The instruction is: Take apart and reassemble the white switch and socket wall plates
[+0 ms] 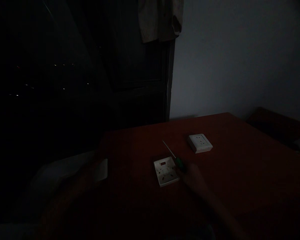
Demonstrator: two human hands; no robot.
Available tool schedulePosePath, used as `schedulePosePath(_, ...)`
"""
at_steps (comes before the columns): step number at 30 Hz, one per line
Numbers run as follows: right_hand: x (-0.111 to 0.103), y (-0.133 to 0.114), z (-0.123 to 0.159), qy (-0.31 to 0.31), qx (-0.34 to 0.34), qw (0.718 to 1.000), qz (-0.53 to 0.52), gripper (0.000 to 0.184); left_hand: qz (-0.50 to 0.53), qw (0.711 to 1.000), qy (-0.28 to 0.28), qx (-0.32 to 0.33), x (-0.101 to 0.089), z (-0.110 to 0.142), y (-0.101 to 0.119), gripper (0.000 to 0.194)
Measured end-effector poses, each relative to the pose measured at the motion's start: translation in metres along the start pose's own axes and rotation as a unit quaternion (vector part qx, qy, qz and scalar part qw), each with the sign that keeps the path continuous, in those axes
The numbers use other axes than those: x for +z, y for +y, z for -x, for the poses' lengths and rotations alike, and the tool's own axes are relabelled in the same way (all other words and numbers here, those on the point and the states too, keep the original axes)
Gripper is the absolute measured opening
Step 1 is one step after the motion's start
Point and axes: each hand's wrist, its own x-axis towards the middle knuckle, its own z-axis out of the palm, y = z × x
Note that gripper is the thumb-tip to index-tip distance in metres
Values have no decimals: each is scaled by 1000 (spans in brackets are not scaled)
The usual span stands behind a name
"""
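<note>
Left hand (87, 171): grip too dark to be told; a white, round-cornered piece (104, 169) is overlapped. Right hand (193, 176): clasped round a green-handled, thin-shafted screwdriver (179, 162). On the reddish table (230, 160), a square, open, shallow white box (167, 172) is set; farther, a slotted, boxy white socket (200, 143).

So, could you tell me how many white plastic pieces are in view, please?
3: a socket at the right, an open box beside the right hand, and a piece partly hidden by the left hand. More may be hidden in darkness.
</note>
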Motion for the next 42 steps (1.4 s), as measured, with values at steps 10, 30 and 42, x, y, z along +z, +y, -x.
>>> schedulePosePath(10, -21, 3, -17, -6, -54, 995, 80, 19, -22, 996, 15, 81, 7, 14, 121, 85)
schedulePosePath(30, -46, -21, 18, 0, -68, 988, 135, 34, 11, 993, -43, 110, 60, 27, 208, 96)
schedulePosePath(42, -41, 34, 127, -67, -91, 980, 163, 44, 120, 979, -19, 164, 79, 28, 184, 82)
